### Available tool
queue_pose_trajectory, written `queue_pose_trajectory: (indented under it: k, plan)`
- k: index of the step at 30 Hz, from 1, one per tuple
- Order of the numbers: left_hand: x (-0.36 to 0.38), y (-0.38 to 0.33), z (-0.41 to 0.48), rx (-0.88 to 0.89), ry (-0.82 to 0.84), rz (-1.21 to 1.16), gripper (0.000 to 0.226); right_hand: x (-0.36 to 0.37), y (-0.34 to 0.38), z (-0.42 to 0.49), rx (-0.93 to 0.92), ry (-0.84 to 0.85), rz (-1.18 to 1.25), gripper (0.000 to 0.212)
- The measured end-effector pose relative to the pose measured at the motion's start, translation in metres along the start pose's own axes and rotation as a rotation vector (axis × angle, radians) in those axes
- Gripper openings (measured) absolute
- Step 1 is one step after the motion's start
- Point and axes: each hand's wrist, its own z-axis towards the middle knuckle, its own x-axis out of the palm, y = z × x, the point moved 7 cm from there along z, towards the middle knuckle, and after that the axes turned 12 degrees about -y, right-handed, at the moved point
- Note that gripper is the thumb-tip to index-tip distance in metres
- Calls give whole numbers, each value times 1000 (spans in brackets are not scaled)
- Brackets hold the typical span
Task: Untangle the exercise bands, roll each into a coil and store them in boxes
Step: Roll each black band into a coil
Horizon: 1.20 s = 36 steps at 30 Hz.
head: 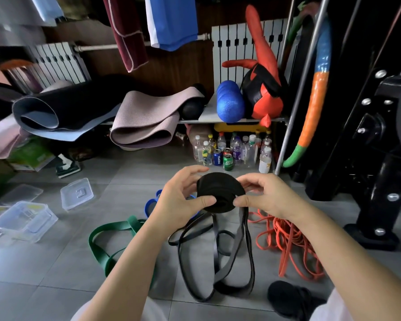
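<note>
Gripped a partly rolled black band coil (220, 192) above the tiled floor (56, 262), left hand (183, 195) and right hand (266, 198) each pinching its rim between thumb and curled fingers, loose tail (233, 249) trailing down; probably risked unwinding through a slackened pinch or the tail's drag.

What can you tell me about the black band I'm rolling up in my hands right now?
The black band is flat, matte and rubbery-looking, partly wound into a round coil with layered turns and a small hollow at its centre. Left hand and right hand grip it above the tiled floor, thumbs on its front, fingers curled behind. Its unrolled length hangs down and lies in loose loops on the floor between a green band and an orange band.
</note>
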Motion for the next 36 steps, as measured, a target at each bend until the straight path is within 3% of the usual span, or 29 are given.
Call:
queue_pose_trajectory:
  k: [6,9,13,16,18,20,26,31,36]
  plan:
    - [3,7,-2,-117,-99,-408,46,10,-3,-7,21,-90,369,52]
    - [8,13,-1,-119,-51,-398,53,7,-5,-6,6,-147,371,49]
    - [11,18,-3,53,-24,138,68,-3,-10,-6,-19,-135,113,55]
    - [21,6,-5,329,84,578,78,0,-12,-9,-20,-71,-74,54]
    - [35,0,-7,472,211,772,77,3,-11,-10,-38,-52,-111,48]
    - [41,-2,-6,495,262,852,72,2,-10,-10,-14,-69,-73,50]
    - [24,-11,-5,275,106,524,68,-8,2,-15,-16,-37,90,39]
    - [17,-32,-4,104,-101,1,75,-16,8,-19,13,-23,345,35]
    - [35,-34,-10,-5,-76,-267,57,-23,11,-20,-13,-109,540,41]
